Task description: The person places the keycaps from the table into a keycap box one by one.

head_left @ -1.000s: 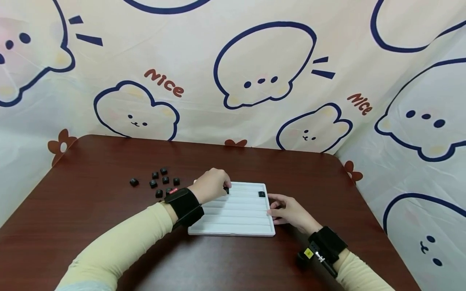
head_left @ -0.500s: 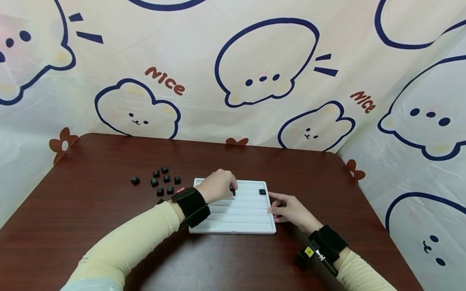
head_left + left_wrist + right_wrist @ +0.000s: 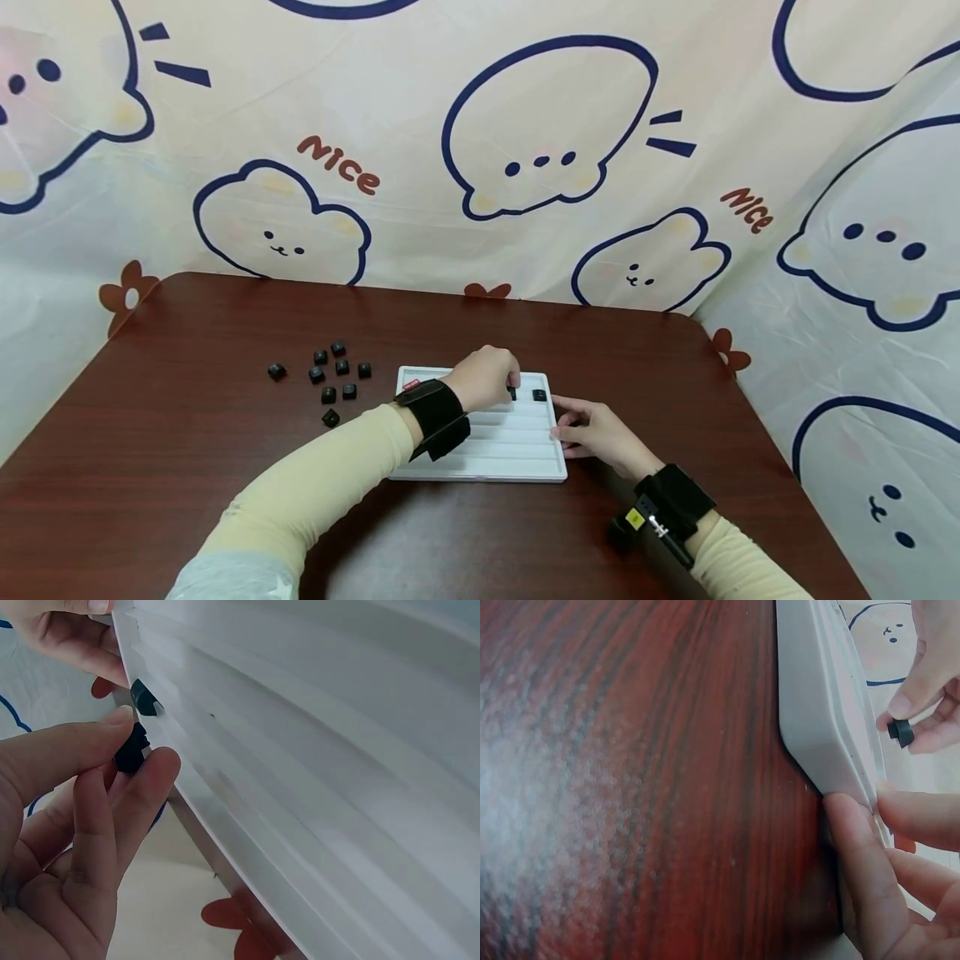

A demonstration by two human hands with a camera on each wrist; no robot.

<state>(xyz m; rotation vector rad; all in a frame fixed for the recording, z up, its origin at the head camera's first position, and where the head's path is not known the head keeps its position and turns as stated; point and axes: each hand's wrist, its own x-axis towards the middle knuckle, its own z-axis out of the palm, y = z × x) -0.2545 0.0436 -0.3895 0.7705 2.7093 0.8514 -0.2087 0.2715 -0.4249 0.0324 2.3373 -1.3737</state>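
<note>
A black keycap (image 3: 132, 748) is pinched between the thumb and fingers of my left hand (image 3: 483, 379), just over the top row of a white ridged tray (image 3: 495, 468). Close to its right, another black keycap (image 3: 539, 395) sits at the right end of that row. My right hand (image 3: 600, 432) holds the tray's right edge, with fingertips on its side and rim in the right wrist view. Part of the tray's upper left is hidden under my left wrist strap (image 3: 435, 417).
Several loose black keycaps (image 3: 342, 367) lie scattered on the dark brown table (image 3: 187, 450), left of the tray. One keycap (image 3: 277, 372) lies farther out to the left. A printed cloth (image 3: 405, 108) hangs behind the table and along its sides.
My left hand has moved right across the tray with its keycap, coming near the keycap at the row's end. The right hand stays at the tray's edge.
</note>
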